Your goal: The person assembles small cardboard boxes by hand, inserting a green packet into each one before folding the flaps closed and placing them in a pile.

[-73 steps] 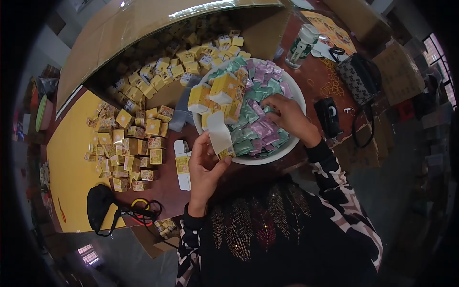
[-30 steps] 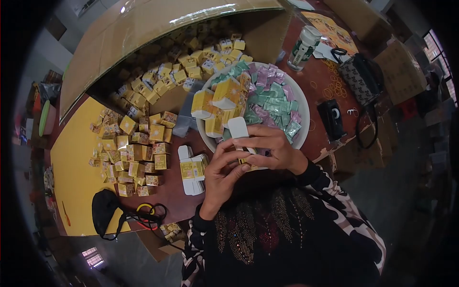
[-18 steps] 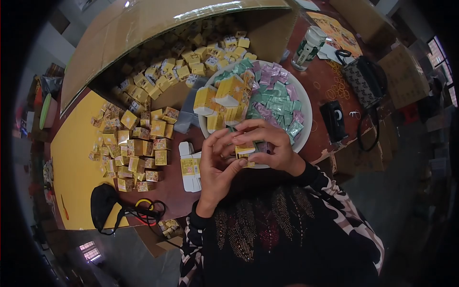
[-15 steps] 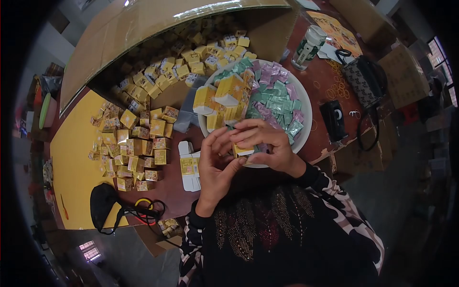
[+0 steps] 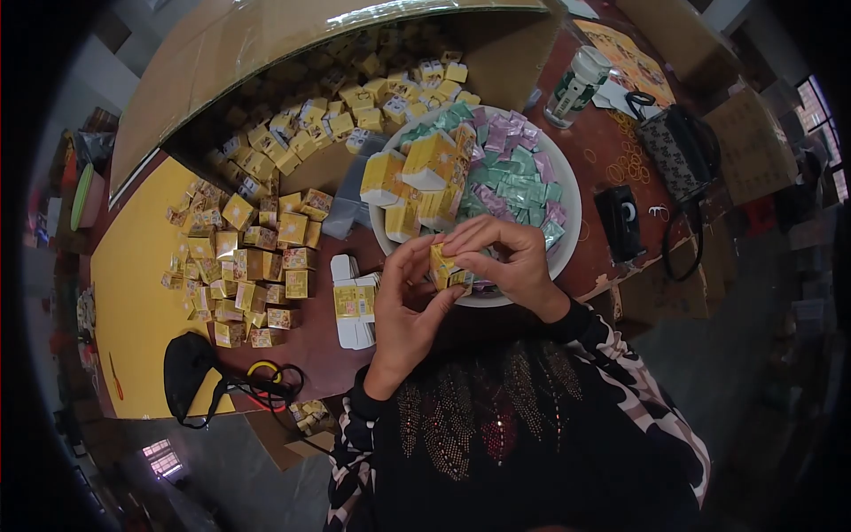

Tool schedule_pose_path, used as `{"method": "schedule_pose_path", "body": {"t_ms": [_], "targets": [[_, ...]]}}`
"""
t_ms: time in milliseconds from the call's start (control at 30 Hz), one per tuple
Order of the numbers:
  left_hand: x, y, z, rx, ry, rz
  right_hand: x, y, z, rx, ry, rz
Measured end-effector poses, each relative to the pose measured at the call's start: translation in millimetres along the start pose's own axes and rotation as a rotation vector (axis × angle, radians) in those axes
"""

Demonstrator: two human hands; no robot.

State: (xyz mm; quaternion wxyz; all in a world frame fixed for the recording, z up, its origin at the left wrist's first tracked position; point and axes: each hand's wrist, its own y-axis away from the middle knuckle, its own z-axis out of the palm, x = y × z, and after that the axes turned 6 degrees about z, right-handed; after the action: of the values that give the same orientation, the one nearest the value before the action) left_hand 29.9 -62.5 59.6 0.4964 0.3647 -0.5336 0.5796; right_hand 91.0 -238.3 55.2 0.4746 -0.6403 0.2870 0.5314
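Observation:
My left hand grips a small yellow box between thumb and fingers at the near rim of a white basin. On the other side of that box, my right hand has its fingers bent over the top and also holds it. Green and pink sachets fill the basin, and a stack of yellow cartons stands in its left part. Flattened cartons lie just left of my left hand. Farther left is a pile of small yellow boxes.
A large cardboard box full of yellow boxes lies open at the back. At right are a jar, a patterned bag, a black case and rubber bands. A black mask and scissors lie front left.
The held box has turned more upright and shows more of its side. My right hand's fingers have drawn back from over it and bent at its top. The view has shifted slightly.

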Motion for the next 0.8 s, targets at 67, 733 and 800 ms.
{"method": "schedule_pose_path", "body": {"t_ms": [67,733,800], "targets": [[-1,1,0,-0.006,0.010,-0.012,1,0,2,0.010,-0.033,0.033],[-18,6,-26,0.073,-0.170,0.147,-9,-9,-1,-0.147,0.452,-0.351],[9,-7,-45,0.187,-0.568,0.203,-8,-6,1,-0.155,0.556,-0.331]]}}
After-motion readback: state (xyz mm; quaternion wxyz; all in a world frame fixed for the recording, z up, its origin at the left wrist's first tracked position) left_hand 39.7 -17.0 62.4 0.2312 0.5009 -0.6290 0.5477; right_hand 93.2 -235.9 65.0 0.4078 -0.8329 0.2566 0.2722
